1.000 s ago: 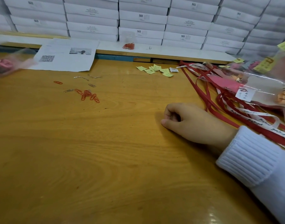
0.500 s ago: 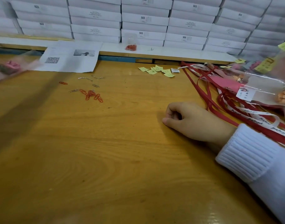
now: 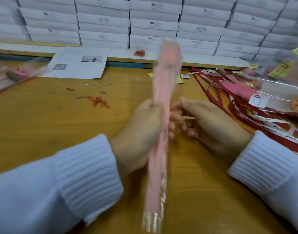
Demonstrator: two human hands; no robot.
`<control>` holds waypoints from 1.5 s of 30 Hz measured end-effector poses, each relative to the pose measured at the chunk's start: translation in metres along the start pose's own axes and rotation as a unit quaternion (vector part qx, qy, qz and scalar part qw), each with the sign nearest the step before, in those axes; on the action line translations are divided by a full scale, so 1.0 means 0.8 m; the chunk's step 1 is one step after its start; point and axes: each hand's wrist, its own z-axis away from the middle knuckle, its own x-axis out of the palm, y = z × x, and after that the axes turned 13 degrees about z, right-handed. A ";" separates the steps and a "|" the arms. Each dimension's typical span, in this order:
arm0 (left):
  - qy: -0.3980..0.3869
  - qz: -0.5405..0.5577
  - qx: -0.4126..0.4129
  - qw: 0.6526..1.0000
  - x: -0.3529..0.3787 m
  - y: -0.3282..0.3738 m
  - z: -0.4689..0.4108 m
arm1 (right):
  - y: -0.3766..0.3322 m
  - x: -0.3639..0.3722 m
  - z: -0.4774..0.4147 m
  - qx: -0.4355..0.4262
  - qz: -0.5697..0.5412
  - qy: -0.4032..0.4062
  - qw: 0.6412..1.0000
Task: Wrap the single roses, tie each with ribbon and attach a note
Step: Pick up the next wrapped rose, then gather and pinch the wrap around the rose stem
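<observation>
Pink, blurred, long and narrow: a wrapped rose sleeve [image 3: 159, 132] held upright over the middle of the wooden worktop [image 3: 43, 132], top end up near the stacked white boxes [image 3: 155, 24], gold-edged bottom end low toward the camera. Gripped about halfway up by the left hand [image 3: 141, 132], fingers clenched round it, white ribbed cuff [image 3: 87, 173] behind. Just right of the sleeve, the right hand [image 3: 207, 122], fingers half curled and reaching toward the wrap; touching it or not, cannot tell through the blur; something thin and pale at the fingertips, too smeared to name.

Left of the hands on the worktop, a scatter of orange paper clips [image 3: 99, 103] with a few silver ones near. Farther back, a printed sheet [image 3: 77, 66] bearing a QR code. At the far left edge, another wrapped rose [image 3: 16, 75] in clear film, lying flat. To the right, a tangle of red ribbons [image 3: 237, 112] and white printed ribbons [image 3: 270, 124], and on top of them finished wrapped roses with notes [image 3: 270, 92] clipped on. Small green notes [image 3: 179, 80] behind the sleeve. A small bag of red clips [image 3: 140, 52] on the ledge below the boxes.
</observation>
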 end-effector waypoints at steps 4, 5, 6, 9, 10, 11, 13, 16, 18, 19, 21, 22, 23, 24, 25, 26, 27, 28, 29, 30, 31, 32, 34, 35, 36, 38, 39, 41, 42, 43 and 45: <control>-0.053 -0.064 -0.030 0.996 0.010 -0.014 0.001 | 0.001 -0.004 0.001 0.022 -0.071 -0.051 0.996; -0.051 -0.090 -0.032 0.994 0.005 -0.012 -0.002 | 0.001 -0.006 0.001 0.034 -0.069 -0.056 0.995; -0.048 -0.122 -0.025 0.991 0.001 -0.010 -0.003 | 0.002 -0.006 0.000 0.043 -0.075 -0.059 0.995; -0.047 -0.178 0.000 0.983 -0.005 -0.012 -0.004 | 0.002 -0.005 0.001 0.045 -0.104 -0.065 0.991; -0.033 -0.199 0.008 0.979 -0.005 -0.011 -0.004 | 0.001 -0.004 0.001 0.040 -0.112 -0.071 0.990; -0.021 -0.216 0.017 0.976 -0.006 -0.011 -0.006 | 0.001 -0.004 0.002 0.034 -0.115 -0.077 0.990; 0.004 -0.234 0.033 0.972 -0.010 -0.012 -0.009 | 0.000 -0.002 0.004 0.028 -0.079 -0.071 0.994; 0.032 -0.167 0.014 0.985 -0.009 -0.009 -0.010 | 0.000 0.004 0.010 -0.005 0.118 0.000 0.993; 0.031 -0.072 -0.027 0.997 -0.008 -0.006 -0.010 | 0.001 0.009 0.012 -0.043 0.225 0.027 0.973; 0.025 -0.053 -0.038 0.998 -0.009 -0.007 -0.011 | 0.000 0.011 0.014 -0.067 0.256 0.026 0.964; 0.026 -0.072 -0.031 0.997 -0.014 -0.010 -0.016 | -0.004 0.013 0.018 -0.107 0.291 0.010 0.951; 0.034 -0.083 -0.023 0.996 -0.018 -0.012 -0.018 | -0.006 0.013 0.019 -0.118 0.298 0.001 0.947; 0.044 -0.090 -0.019 0.995 -0.021 -0.014 -0.020 | -0.007 0.012 0.020 -0.127 0.300 -0.002 0.946; 0.046 -0.089 -0.017 0.995 -0.024 -0.016 -0.022 | -0.008 0.011 0.020 -0.136 0.297 0.007 0.945; 0.043 -0.083 -0.017 0.995 -0.025 -0.016 -0.022 | -0.007 0.010 0.018 -0.139 0.287 0.032 0.947; 0.034 -0.072 -0.014 0.997 -0.026 -0.015 -0.022 | -0.007 0.009 0.016 -0.128 0.266 0.068 0.953; 0.023 -0.054 -0.012 0.998 -0.026 -0.015 -0.021 | -0.006 0.007 0.014 -0.102 0.236 0.105 0.961; 0.014 -0.035 -0.010 0.999 -0.026 -0.014 -0.021 | -0.006 0.006 0.013 -0.063 0.201 0.124 0.970; 0.008 -0.018 -0.004 1.000 -0.025 -0.015 -0.021 | -0.006 0.004 0.013 -0.023 0.168 0.120 0.978; 0.008 -0.004 0.002 1.000 -0.024 -0.015 -0.021 | -0.007 0.004 0.014 0.008 0.143 0.097 0.985; 0.009 0.005 0.007 1.000 -0.023 -0.015 -0.021 | -0.007 0.005 0.016 0.025 0.124 0.067 0.990; 0.010 0.010 0.011 1.000 -0.022 -0.015 -0.022 | -0.007 0.006 0.017 0.032 0.106 0.041 0.993; 0.013 0.005 0.016 1.000 -0.022 -0.015 -0.022 | -0.008 0.007 0.019 0.028 0.071 0.022 0.997; 0.015 -0.004 0.018 1.000 -0.024 -0.015 -0.022 | -0.008 0.008 0.019 0.022 0.054 0.027 0.998; 0.016 -0.015 0.020 1.000 -0.025 -0.015 -0.023 | -0.009 0.008 0.020 0.015 0.038 0.035 0.999; 0.014 -0.033 0.025 0.999 -0.027 -0.015 -0.023 | -0.009 0.008 0.020 0.003 0.024 0.049 0.998; 0.010 -0.044 0.028 0.999 -0.027 -0.015 -0.022 | -0.008 0.008 0.020 -0.002 0.027 0.052 0.998; 0.004 -0.064 0.032 0.997 -0.027 -0.016 -0.020 | -0.008 0.008 0.021 -0.014 0.035 0.050 0.998; 0.000 -0.066 0.033 0.997 -0.027 -0.016 -0.019 | -0.009 0.008 0.022 -0.022 0.037 0.047 0.998; -0.002 -0.064 0.035 0.997 -0.027 -0.017 -0.019 | -0.009 0.008 0.022 -0.029 0.037 0.042 0.998; 0.003 -0.052 0.041 0.998 -0.028 -0.017 -0.019 | -0.009 0.007 0.022 -0.031 0.037 0.023 0.999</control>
